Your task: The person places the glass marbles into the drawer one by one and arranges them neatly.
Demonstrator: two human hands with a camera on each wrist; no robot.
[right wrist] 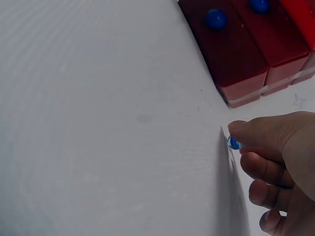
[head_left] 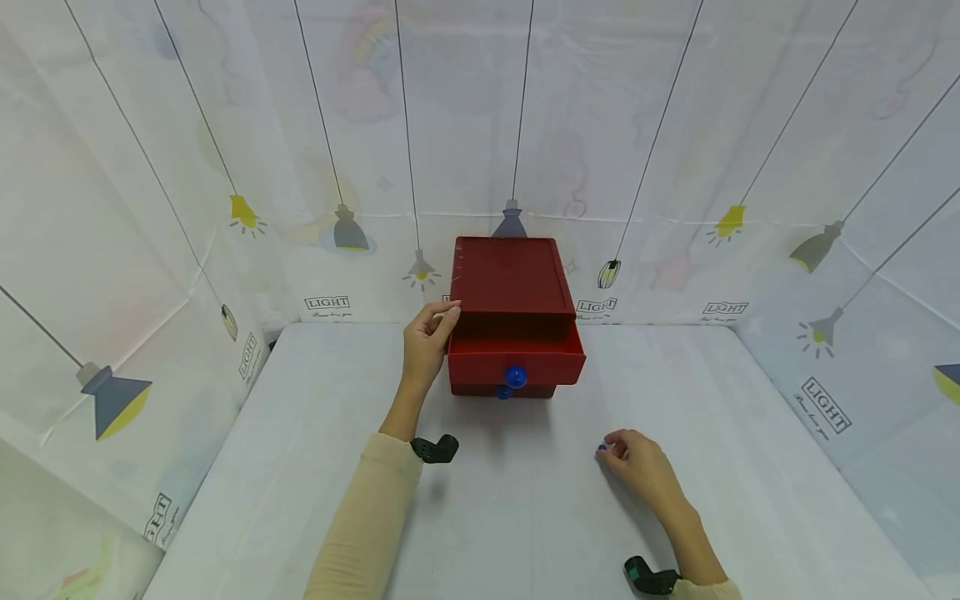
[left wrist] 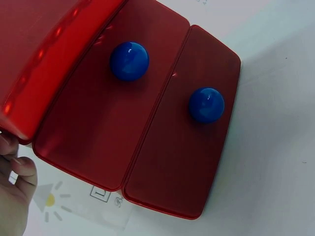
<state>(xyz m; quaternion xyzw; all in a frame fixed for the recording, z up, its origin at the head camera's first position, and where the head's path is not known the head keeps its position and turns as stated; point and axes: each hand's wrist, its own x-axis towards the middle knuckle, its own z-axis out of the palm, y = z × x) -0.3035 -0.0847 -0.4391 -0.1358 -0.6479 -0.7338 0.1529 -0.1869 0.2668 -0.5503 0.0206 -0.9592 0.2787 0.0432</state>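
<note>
A dark red drawer box (head_left: 512,275) stands at the back of the table, its upper drawer (head_left: 498,367) pulled partly out. Below it, the lower drawer (left wrist: 179,128) is in; each front has a round blue knob (left wrist: 129,61). My left hand (head_left: 425,346) touches the box at its left front edge, and its fingertips are partly hidden in the left wrist view. Over the table, to the right and in front of the box, my right hand (head_left: 643,468) pinches a small blue marble (right wrist: 235,142), glassy and mostly covered by thumb and finger.
A white cloth covers the table (head_left: 510,508). Behind and at both sides hangs a pale curtain (head_left: 600,108) printed with lamps. Each wrist carries a black camera mount (head_left: 435,450). The open drawer juts out toward me.
</note>
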